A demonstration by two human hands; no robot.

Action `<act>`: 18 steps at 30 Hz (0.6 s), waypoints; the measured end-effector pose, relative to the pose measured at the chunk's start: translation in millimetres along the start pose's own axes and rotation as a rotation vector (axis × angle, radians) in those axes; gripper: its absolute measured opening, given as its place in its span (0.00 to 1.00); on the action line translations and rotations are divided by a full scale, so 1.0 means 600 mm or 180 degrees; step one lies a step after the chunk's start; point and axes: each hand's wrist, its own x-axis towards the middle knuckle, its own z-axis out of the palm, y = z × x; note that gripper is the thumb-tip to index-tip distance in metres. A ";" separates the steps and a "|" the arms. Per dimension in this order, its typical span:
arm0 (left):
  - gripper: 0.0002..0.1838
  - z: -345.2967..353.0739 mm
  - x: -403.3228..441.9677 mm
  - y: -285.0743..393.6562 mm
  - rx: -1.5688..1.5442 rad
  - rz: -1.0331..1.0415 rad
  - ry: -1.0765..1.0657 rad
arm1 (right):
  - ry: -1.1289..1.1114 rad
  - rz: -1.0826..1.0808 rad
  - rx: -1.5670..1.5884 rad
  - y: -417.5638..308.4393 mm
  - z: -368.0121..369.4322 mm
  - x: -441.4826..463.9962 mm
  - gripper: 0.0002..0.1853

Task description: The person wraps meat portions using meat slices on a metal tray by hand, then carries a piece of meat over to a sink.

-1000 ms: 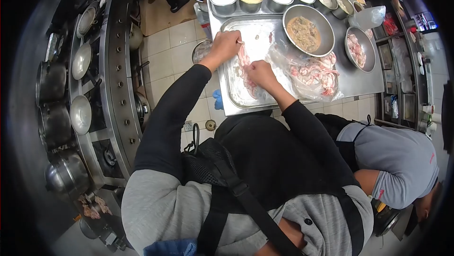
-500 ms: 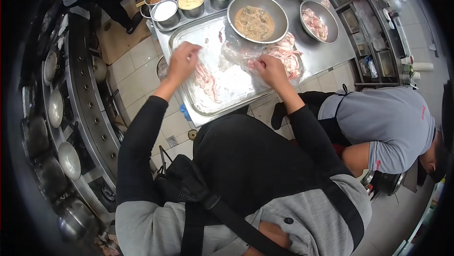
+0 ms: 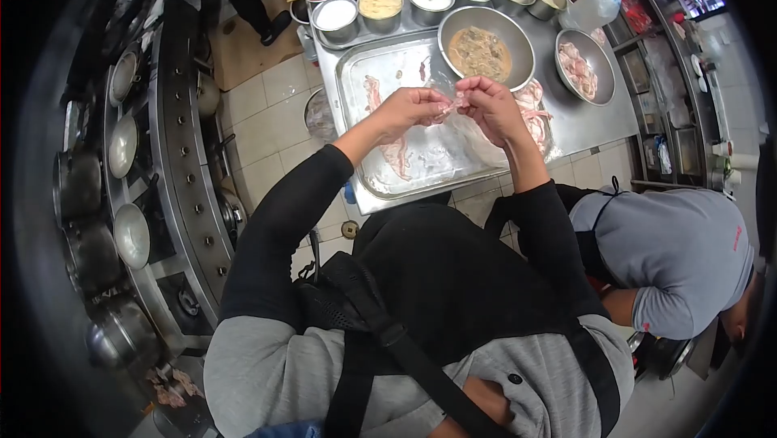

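- Pinkish-white, a small scrap of meat (image 3: pixel 459 103) hangs above the middle of the steel tray (image 3: pixel 433 166).
- Our left hand (image 3: pixel 418 110) and right hand (image 3: pixel 490 108) pinch it between fingertips, perhaps because it is thin and slippery.
- Along the tray's left edge lies one strip (image 3: pixel 394 155); by its right edge, a meat pile (image 3: pixel 534 116), likely kept within our reach.

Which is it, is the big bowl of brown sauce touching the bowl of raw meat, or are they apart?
Apart: the head view shows a strip of steel table between the rims of the sauce bowl and the meat bowl.
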 end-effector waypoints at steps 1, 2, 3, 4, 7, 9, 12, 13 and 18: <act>0.11 -0.002 -0.012 0.008 -0.0316 -0.0214 0.0098 | -0.0053 0.0021 0.0085 -0.002 0.006 0.004 0.08; 0.11 -0.007 -0.023 0.013 -0.0462 -0.0240 -0.0002 | -0.0107 0.0049 0.0173 -0.002 0.013 0.007 0.08; 0.11 -0.015 -0.033 0.015 -0.0613 -0.0263 -0.0098 | -0.0027 0.0188 0.0210 -0.002 0.028 0.009 0.08; 0.11 -0.024 -0.043 0.017 -0.0767 -0.0282 -0.0191 | -0.0015 0.0232 0.0182 0.004 0.035 0.014 0.09; 0.10 -0.061 -0.068 0.021 -0.0502 -0.0128 -0.0055 | 0.0008 0.0212 -0.0320 0.035 0.064 0.019 0.08; 0.09 -0.093 -0.083 0.026 0.0093 -0.0310 0.0297 | -0.0257 0.0050 -0.1258 0.069 0.072 0.017 0.06; 0.08 -0.123 -0.097 -0.004 0.1516 -0.0026 0.0241 | -0.0403 0.0052 -0.2121 0.137 0.086 -0.006 0.06; 0.09 -0.130 -0.098 -0.020 0.2012 0.0153 0.0146 | -0.0406 -0.0230 -0.2544 0.156 0.095 -0.018 0.06; 0.07 -0.105 -0.109 -0.072 0.3521 0.1170 0.1017 | -0.0657 -0.1162 -0.3935 0.194 0.122 -0.067 0.13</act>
